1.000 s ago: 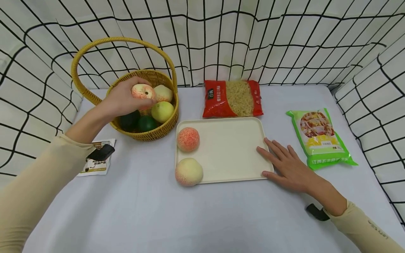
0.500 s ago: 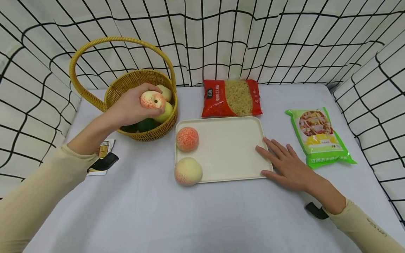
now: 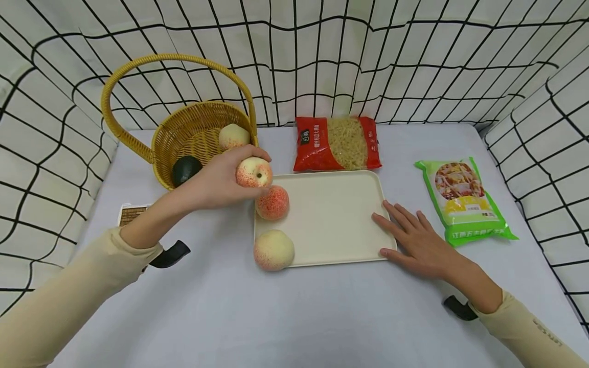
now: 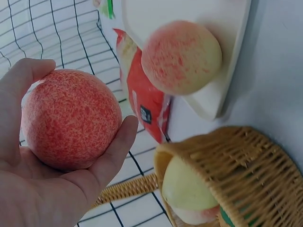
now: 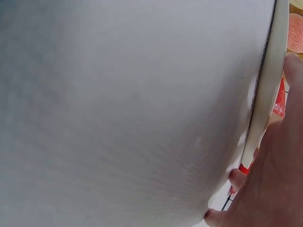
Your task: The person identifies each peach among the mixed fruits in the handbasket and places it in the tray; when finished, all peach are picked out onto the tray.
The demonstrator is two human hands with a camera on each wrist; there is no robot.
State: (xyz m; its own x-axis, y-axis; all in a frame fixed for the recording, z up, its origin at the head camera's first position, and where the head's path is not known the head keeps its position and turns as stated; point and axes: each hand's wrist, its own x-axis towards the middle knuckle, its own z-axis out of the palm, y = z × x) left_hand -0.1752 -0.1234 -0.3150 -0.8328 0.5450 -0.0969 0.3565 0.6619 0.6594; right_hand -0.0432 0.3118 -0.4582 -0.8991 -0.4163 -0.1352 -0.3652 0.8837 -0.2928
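My left hand [image 3: 221, 180] grips a peach [image 3: 254, 173] between thumb and fingers, over the gap between the basket and the tray's left end. In the left wrist view the held peach [image 4: 71, 118] shows its red side. The cream tray [image 3: 338, 220] carries a red peach [image 3: 272, 203] at its left edge and a paler peach [image 3: 273, 250] at its near left corner. With spread, straight fingers my right hand [image 3: 416, 243] rests on the tray's right edge; the right wrist view shows it beside the tray rim [image 5: 267, 90].
A wicker basket [image 3: 172, 138] with a tall handle holds a pale peach [image 3: 233, 136] and a dark green avocado-like fruit [image 3: 186, 169]. Behind the tray lies a red pasta bag [image 3: 338, 143]. A green food bag [image 3: 467, 201] lies at right, a small packet [image 3: 132, 213] at left.
My left hand has carried the peach out from above the basket, rightward and nearer, to the tray's left end. My right hand stays on the tray edge.
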